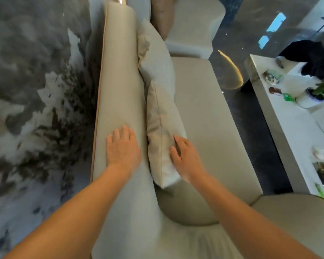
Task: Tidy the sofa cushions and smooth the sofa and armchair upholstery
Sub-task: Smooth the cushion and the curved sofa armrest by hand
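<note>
A beige sofa runs away from me, its thick backrest (120,81) on the left and its seat (204,109) on the right. A near beige cushion (161,128) leans upright against the backrest, and a paler grey cushion (155,58) stands behind it. My left hand (122,146) lies flat and open on top of the backrest. My right hand (185,156) presses against the near cushion's front face, fingers spread, holding nothing. A brown cushion (161,14) shows at the far end.
A marbled grey wall (36,90) borders the sofa on the left. A white coffee table (288,118) with a plant, small items and a dark cloth stands right of the seat, across dark glossy floor. A rounded armchair part (297,212) sits at lower right.
</note>
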Tool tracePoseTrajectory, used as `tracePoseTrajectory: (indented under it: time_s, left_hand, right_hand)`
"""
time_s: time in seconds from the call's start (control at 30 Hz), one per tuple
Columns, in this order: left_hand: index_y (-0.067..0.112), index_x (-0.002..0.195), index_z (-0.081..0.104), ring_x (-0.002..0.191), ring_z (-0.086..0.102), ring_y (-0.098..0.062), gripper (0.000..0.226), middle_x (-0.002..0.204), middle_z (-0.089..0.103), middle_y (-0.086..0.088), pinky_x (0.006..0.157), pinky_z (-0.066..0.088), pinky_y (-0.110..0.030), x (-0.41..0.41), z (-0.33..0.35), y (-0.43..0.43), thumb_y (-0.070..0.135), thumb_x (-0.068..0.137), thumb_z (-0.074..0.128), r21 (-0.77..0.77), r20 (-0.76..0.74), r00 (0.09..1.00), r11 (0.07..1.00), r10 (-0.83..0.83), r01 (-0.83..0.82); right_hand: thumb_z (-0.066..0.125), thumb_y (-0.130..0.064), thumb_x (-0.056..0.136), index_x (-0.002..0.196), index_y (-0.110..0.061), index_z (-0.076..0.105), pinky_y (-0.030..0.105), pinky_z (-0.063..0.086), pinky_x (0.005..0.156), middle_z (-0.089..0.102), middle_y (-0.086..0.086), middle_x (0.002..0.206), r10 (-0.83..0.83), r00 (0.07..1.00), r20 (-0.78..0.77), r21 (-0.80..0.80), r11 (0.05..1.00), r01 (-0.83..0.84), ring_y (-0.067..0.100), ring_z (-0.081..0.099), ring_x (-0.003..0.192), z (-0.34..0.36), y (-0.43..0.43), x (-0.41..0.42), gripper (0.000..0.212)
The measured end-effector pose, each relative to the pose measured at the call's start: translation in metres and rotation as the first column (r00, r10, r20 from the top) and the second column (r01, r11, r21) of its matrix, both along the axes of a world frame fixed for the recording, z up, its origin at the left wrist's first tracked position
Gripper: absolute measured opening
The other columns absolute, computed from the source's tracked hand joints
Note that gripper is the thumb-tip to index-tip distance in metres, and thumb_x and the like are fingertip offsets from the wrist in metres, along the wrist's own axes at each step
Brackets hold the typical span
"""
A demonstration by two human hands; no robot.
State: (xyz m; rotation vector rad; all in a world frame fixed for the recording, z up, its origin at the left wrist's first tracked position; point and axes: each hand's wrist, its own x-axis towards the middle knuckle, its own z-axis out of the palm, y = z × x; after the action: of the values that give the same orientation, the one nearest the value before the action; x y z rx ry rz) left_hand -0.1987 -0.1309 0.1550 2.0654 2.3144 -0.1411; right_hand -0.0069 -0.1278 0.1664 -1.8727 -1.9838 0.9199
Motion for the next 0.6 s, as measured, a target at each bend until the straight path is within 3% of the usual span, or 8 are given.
tracePoseTrajectory:
  time_s: [0.07, 0.13, 0.23, 0.33, 0.4, 0.5, 0.6]
  left_hand:
    - [0.005, 0.139, 0.041, 0.117, 0.041, -0.032, 0.057, 0.138, 0.044, -0.011, 0.098, 0.036, -0.043, 0.016, -0.004, -0.051, 0.033, 0.09, 0.048, 0.022, 0.008, 1.0, 0.999, 0.03, -0.031]
    - [0.004, 0.141, 0.041, 0.123, 0.04, -0.034, 0.059, 0.141, 0.044, -0.012, 0.103, 0.033, -0.045, 0.039, -0.004, -0.111, 0.033, 0.09, 0.048, 0.041, 0.028, 0.997, 0.996, 0.075, -0.076]
    - [0.004, 0.145, 0.038, 0.132, 0.033, -0.037, 0.062, 0.149, 0.039, -0.013, 0.111, 0.024, -0.052, 0.065, -0.014, -0.182, 0.035, 0.092, 0.047, 0.025, 0.104, 0.981, 0.986, 0.162, -0.165]
    - [0.01, 0.152, 0.027, 0.141, 0.022, -0.035, 0.065, 0.159, 0.026, -0.008, 0.115, 0.015, -0.056, 0.098, -0.01, -0.244, 0.039, 0.095, 0.04, -0.062, 0.139, 0.962, 0.971, 0.237, -0.23]
    - [0.014, 0.154, 0.021, 0.145, 0.014, -0.032, 0.063, 0.162, 0.018, -0.003, 0.116, 0.011, -0.056, 0.109, -0.013, -0.265, 0.04, 0.098, 0.033, -0.056, 0.171, 0.945, 0.96, 0.278, -0.273]
    - [0.018, 0.156, 0.013, 0.149, 0.0, -0.028, 0.063, 0.164, 0.006, 0.003, 0.118, 0.003, -0.056, 0.117, -0.022, -0.279, 0.043, 0.098, 0.021, -0.003, 0.198, 0.933, 0.952, 0.3, -0.306]
    - [0.018, 0.153, 0.023, 0.149, 0.004, -0.027, 0.068, 0.163, 0.015, 0.003, 0.118, 0.003, -0.056, 0.118, -0.034, -0.284, 0.05, 0.093, 0.017, 0.129, 0.189, 0.942, 0.944, 0.279, -0.305]
  right_hand:
    - [0.047, -0.025, 0.1, 0.149, -0.006, 0.036, 0.033, 0.028, 0.116, 0.039, 0.013, 0.153, 0.09, 0.996, 0.015, -0.003, 0.996, -0.09, 0.027, 0.039, 0.138, -0.006, -0.059, 0.02, 0.053]
    - [0.048, -0.026, 0.098, 0.147, -0.009, 0.04, 0.037, 0.035, 0.112, 0.044, 0.015, 0.147, 0.281, 0.956, 0.083, -0.08, 0.958, -0.275, 0.031, 0.044, 0.133, -0.012, -0.125, 0.044, 0.053]
    - [0.035, -0.037, 0.101, 0.146, -0.021, 0.04, 0.042, 0.038, 0.108, 0.048, 0.008, 0.145, 0.462, 0.864, 0.2, -0.202, 0.883, -0.425, 0.031, 0.047, 0.13, -0.023, -0.205, 0.07, 0.048]
    - [0.027, -0.044, 0.102, 0.149, -0.019, 0.035, 0.039, 0.026, 0.115, 0.04, 0.005, 0.153, 0.411, 0.861, 0.301, -0.073, 0.91, -0.409, 0.026, 0.036, 0.138, -0.016, -0.267, 0.103, 0.054]
    - [0.021, -0.052, 0.1, 0.154, -0.024, 0.022, 0.042, 0.016, 0.12, 0.025, 0.003, 0.162, 0.39, 0.842, 0.373, -0.025, 0.911, -0.411, 0.025, 0.022, 0.146, -0.015, -0.288, 0.117, 0.061]
    - [0.006, -0.067, 0.092, 0.153, -0.044, -0.001, 0.054, 0.001, 0.12, 0.006, -0.001, 0.167, 0.325, 0.831, 0.451, -0.006, 0.933, -0.361, 0.03, 0.003, 0.151, -0.023, -0.309, 0.133, 0.066]
    - [0.002, -0.077, 0.084, 0.149, -0.053, -0.002, 0.067, -0.003, 0.114, 0.013, 0.001, 0.166, 0.195, 0.842, 0.503, 0.099, 0.955, -0.28, 0.04, 0.006, 0.15, -0.035, -0.321, 0.136, 0.069]
